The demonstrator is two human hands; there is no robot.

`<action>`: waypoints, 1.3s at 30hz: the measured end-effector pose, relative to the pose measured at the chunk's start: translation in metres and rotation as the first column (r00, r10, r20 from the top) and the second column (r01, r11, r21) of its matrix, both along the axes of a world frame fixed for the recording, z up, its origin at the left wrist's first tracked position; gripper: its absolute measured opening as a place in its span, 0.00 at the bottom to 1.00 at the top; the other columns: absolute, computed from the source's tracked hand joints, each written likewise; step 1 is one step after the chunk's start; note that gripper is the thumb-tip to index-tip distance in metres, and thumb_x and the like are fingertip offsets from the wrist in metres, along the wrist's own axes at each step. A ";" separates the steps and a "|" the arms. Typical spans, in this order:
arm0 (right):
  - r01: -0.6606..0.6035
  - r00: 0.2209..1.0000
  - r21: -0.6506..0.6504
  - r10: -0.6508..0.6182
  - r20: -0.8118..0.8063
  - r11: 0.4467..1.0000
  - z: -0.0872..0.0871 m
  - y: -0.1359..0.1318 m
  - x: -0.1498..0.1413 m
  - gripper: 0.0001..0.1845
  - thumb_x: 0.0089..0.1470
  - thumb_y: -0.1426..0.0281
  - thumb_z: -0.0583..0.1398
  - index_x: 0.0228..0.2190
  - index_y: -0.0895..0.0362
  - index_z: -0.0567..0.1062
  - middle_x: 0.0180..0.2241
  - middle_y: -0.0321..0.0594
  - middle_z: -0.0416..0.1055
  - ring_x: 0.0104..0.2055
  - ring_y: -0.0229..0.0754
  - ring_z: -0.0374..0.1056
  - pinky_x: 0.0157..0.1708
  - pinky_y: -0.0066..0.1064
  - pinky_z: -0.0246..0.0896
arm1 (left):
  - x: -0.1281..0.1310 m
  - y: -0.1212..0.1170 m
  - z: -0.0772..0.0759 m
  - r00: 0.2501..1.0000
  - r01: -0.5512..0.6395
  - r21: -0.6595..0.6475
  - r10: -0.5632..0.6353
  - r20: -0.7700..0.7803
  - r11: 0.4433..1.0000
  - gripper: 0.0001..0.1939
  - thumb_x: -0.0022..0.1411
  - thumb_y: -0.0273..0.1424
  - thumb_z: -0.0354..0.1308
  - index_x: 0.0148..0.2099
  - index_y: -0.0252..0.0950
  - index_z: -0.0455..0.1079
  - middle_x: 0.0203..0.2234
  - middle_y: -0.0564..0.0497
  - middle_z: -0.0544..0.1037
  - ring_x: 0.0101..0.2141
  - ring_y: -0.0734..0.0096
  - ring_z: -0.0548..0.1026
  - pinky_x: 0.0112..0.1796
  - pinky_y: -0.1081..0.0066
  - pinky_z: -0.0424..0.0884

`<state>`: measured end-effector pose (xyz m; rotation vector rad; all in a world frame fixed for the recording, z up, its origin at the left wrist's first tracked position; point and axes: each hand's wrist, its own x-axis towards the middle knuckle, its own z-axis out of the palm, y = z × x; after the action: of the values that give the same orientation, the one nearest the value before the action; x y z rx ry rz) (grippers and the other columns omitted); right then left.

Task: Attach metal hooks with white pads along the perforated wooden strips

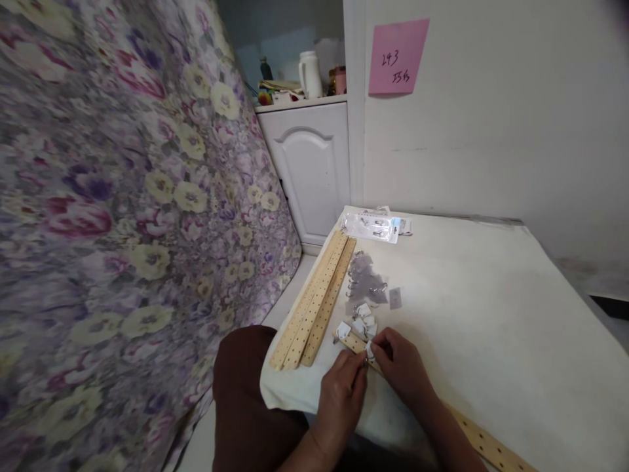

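Observation:
My left hand (343, 388) and my right hand (401, 364) meet near the table's front edge. Between their fingertips is a small white square hook (370, 351), pinched from both sides; its metal part is mostly covered by my fingers. Beneath it runs a perforated wooden strip (350, 341), passing under both hands and my right forearm. Just beyond my fingers lie several more white squares (364, 311) with metal hooks. One white square hook (343, 330) rests at the strip's far end. Farther back is a pile of grey translucent square hooks (366, 280).
Several perforated wooden strips (319, 288) lie along the table's left edge. A single grey square (395, 298) is right of the pile. Clear plastic packs (371, 225) lie at the back of the cloth-covered table (491, 308). A floral curtain (147, 229) hangs at left.

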<state>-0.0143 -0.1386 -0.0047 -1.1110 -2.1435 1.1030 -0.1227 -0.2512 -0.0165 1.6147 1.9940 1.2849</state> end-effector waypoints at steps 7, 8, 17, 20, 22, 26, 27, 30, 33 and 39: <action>0.012 1.000 -0.065 -0.010 0.027 0.998 -0.001 0.002 -0.001 0.04 0.47 0.67 0.57 0.25 0.54 0.69 0.21 0.33 0.69 0.25 0.40 0.65 0.27 0.29 0.57 | 0.000 0.000 0.002 1.000 0.007 0.010 -0.007 0.021 1.000 0.13 0.65 0.25 0.50 0.49 0.42 0.70 0.36 0.50 0.73 0.37 0.69 0.73 0.39 0.70 0.71; 0.007 1.000 -0.077 -0.005 0.023 0.997 -0.001 0.002 -0.001 0.04 0.47 0.67 0.57 0.26 0.54 0.69 0.22 0.33 0.69 0.25 0.39 0.65 0.28 0.28 0.56 | 0.000 0.001 0.003 1.000 0.009 0.012 -0.009 0.024 1.000 0.13 0.65 0.25 0.50 0.49 0.42 0.70 0.36 0.50 0.73 0.38 0.69 0.73 0.40 0.70 0.71; -0.018 1.000 -0.128 0.019 0.005 0.992 -0.002 0.007 -0.003 0.04 0.45 0.67 0.58 0.24 0.54 0.68 0.22 0.31 0.68 0.26 0.38 0.63 0.28 0.27 0.55 | -0.001 0.003 0.002 1.000 0.011 -0.031 -0.011 -0.005 0.999 0.12 0.65 0.26 0.50 0.47 0.41 0.70 0.35 0.50 0.74 0.37 0.68 0.73 0.38 0.70 0.70; -0.028 1.000 -0.139 0.028 -0.008 0.990 -0.001 0.008 -0.003 0.04 0.45 0.67 0.58 0.24 0.55 0.68 0.21 0.30 0.66 0.25 0.38 0.62 0.27 0.27 0.54 | -0.001 0.002 0.001 1.000 0.011 -0.031 -0.012 -0.011 0.999 0.13 0.65 0.26 0.49 0.48 0.41 0.70 0.35 0.50 0.74 0.38 0.67 0.73 0.39 0.69 0.70; -0.032 0.999 -0.142 0.029 -0.022 0.989 -0.001 0.009 -0.002 0.04 0.45 0.68 0.59 0.25 0.55 0.69 0.21 0.30 0.67 0.25 0.37 0.62 0.27 0.26 0.54 | -0.001 0.001 0.002 1.000 0.008 -0.027 -0.008 -0.018 1.000 0.13 0.65 0.26 0.49 0.49 0.41 0.69 0.36 0.49 0.74 0.38 0.67 0.73 0.39 0.69 0.70; -0.032 0.999 -0.149 0.026 -0.042 0.988 -0.004 0.009 -0.001 0.05 0.44 0.67 0.59 0.26 0.56 0.71 0.20 0.31 0.68 0.24 0.37 0.63 0.26 0.27 0.55 | 0.000 0.001 0.003 0.999 -0.004 -0.021 0.003 -0.032 1.000 0.13 0.65 0.26 0.49 0.49 0.41 0.69 0.36 0.49 0.74 0.38 0.67 0.73 0.40 0.68 0.70; -0.029 0.999 -0.149 0.022 -0.050 0.988 -0.006 0.010 -0.001 0.06 0.44 0.67 0.60 0.26 0.56 0.71 0.21 0.31 0.69 0.24 0.37 0.63 0.26 0.27 0.56 | 0.000 0.001 0.003 0.999 -0.010 -0.021 0.009 -0.037 1.000 0.13 0.65 0.26 0.49 0.49 0.41 0.69 0.36 0.49 0.74 0.38 0.67 0.73 0.39 0.68 0.70; -0.016 0.995 -0.155 -0.001 -0.104 0.988 -0.008 0.011 0.001 0.08 0.46 0.65 0.59 0.28 0.57 0.73 0.24 0.34 0.72 0.26 0.39 0.66 0.28 0.28 0.60 | 0.000 0.001 -0.001 0.997 -0.049 -0.013 0.048 -0.062 0.999 0.13 0.64 0.26 0.50 0.49 0.40 0.67 0.35 0.49 0.75 0.36 0.67 0.74 0.38 0.68 0.71; 0.031 0.991 -0.138 -0.048 -0.122 0.990 -0.007 0.010 0.014 0.12 0.48 0.62 0.58 0.32 0.57 0.73 0.27 0.37 0.74 0.28 0.40 0.68 0.30 0.31 0.62 | -0.002 0.000 -0.006 0.993 -0.092 -0.017 0.091 -0.081 0.996 0.14 0.63 0.27 0.51 0.51 0.39 0.66 0.34 0.50 0.75 0.35 0.68 0.74 0.36 0.69 0.71; 0.063 0.995 0.010 -0.064 0.077 0.998 0.003 -0.011 0.067 0.13 0.44 0.65 0.61 0.34 0.55 0.73 0.31 0.37 0.71 0.31 0.42 0.66 0.33 0.32 0.62 | -0.002 0.000 -0.008 0.991 -0.119 -0.029 0.117 -0.062 0.992 0.13 0.63 0.29 0.51 0.50 0.39 0.65 0.33 0.51 0.74 0.32 0.69 0.74 0.34 0.70 0.70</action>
<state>0.0522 -0.1496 -0.0021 -1.2279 -2.1538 1.0378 -0.1251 -0.2512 -0.0240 1.5593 2.1651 1.2515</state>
